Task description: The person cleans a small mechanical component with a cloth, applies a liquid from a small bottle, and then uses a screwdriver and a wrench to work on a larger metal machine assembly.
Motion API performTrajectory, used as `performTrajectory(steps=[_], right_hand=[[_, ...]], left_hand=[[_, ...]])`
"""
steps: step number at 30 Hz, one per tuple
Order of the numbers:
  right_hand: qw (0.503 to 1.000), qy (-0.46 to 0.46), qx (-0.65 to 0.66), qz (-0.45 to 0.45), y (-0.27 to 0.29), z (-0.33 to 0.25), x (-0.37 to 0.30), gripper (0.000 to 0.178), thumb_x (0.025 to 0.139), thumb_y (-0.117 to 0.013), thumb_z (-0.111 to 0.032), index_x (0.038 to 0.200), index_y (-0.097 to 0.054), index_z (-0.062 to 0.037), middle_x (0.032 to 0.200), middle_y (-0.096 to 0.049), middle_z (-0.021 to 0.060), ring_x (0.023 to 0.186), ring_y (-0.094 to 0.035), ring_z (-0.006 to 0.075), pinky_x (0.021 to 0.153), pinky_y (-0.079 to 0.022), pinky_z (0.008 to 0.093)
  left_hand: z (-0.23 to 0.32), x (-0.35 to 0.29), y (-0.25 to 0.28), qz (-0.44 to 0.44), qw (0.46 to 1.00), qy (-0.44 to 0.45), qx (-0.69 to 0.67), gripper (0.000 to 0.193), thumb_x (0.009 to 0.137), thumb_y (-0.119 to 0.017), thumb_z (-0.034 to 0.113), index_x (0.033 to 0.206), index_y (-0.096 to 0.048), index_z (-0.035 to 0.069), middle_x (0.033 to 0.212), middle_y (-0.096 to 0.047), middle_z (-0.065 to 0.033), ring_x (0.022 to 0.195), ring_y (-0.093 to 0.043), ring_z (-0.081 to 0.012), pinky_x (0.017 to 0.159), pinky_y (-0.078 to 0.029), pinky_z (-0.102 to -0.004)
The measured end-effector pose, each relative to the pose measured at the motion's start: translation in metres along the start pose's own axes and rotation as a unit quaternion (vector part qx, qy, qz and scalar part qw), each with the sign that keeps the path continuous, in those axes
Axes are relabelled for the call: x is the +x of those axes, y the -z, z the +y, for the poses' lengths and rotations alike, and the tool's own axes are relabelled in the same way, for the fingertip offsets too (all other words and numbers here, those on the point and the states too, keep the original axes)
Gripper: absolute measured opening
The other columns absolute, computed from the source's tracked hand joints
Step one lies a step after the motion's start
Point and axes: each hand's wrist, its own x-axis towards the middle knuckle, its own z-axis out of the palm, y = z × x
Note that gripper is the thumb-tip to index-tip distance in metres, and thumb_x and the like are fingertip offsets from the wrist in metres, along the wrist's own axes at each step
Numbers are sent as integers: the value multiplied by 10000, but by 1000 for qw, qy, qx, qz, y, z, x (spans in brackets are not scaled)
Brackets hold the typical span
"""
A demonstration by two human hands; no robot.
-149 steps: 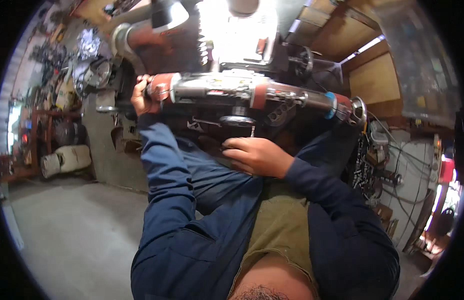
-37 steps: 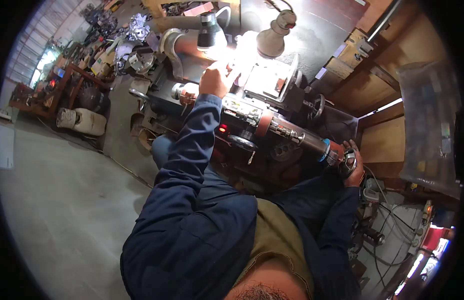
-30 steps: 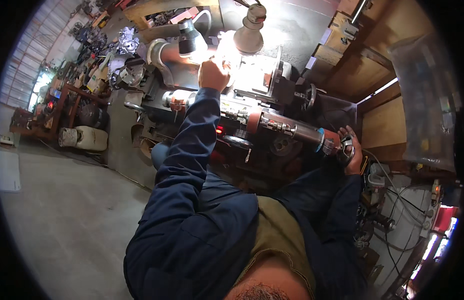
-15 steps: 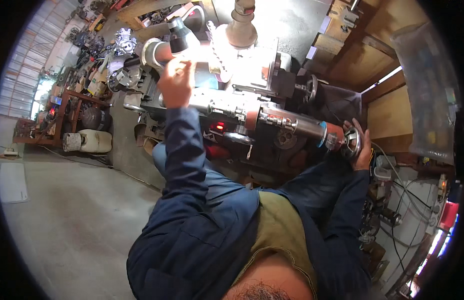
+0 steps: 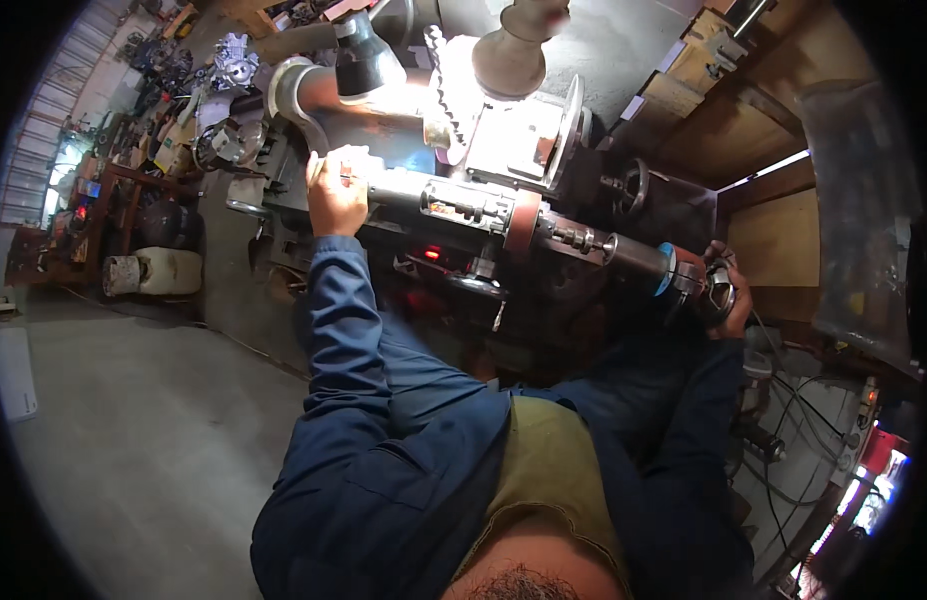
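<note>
A long metal machine assembly [image 5: 559, 235] runs across in front of me, with a reddish-brown collar near its middle and a blue band toward its right end. My left hand [image 5: 339, 195] is closed around its left end, where strong glare hides part of the fingertips. At the opposite end, my right hand [image 5: 732, 305] is curled round the rim of a small metal handwheel [image 5: 721, 290]. Just beyond my left hand hangs a black work lamp [image 5: 364, 60], its light falling on the machine bed.
Behind the assembly stand a thick, light-coloured column [image 5: 511, 60] and another handwheel [image 5: 636, 185]. A cranked handwheel [image 5: 476, 287] sits below the middle. Metal parts [image 5: 234, 62] crowd the far left, near a pale gas cylinder [image 5: 154, 272]. Wooden panelling [image 5: 779, 235] rises at right.
My left hand has come down from beside the lamp onto the left end of the assembly. My right hand stays at its handwheel. The whole view has shifted slightly.
</note>
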Motion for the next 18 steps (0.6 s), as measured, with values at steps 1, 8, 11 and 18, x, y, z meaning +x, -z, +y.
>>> performTrajectory(steps=[1, 8, 11, 18], right_hand=[[999, 4, -16, -50, -1, -1, 3, 589, 968, -495, -331, 1461, -426, -15, 1322, -549, 110, 1258, -522, 227, 1007, -502, 354], [997, 60, -37, 28, -15, -10, 21, 694, 985, -500, -332, 1563, -273, -20, 1564, -374, 156, 1390, -414, 267, 1140, -389, 363], [999, 33, -11, -3, -20, -8, 25, 740, 928, -552, -261, 1560, -265, -5, 1546, -394, 152, 1381, -422, 265, 1117, -428, 363], [1000, 13, 2, -23, -44, 9, 28, 823, 838, -569, -231, 1559, -251, 4, 1556, -360, 163, 1417, -361, 285, 1158, -378, 424]], left_hand=[[2, 3, 2, -14, 1000, -1, 8, 214, 911, -614, 178, 1082, -665, 60, 1048, -719, -116, 1035, -644, -335, 1124, -341, -529], [10, 25, -3, -54, 998, 6, -11, 163, 883, -618, 140, 1006, -683, 54, 970, -723, -110, 969, -667, -330, 1112, -351, -541], [4, 23, 3, -40, 999, -5, -20, 152, 882, -628, 142, 997, -682, 57, 965, -729, -104, 952, -674, -334, 1105, -359, -547], [-24, 27, 11, -10, 999, 23, -30, 134, 919, -649, 198, 966, -681, 77, 930, -746, -103, 912, -689, -343, 1093, -386, -528]])
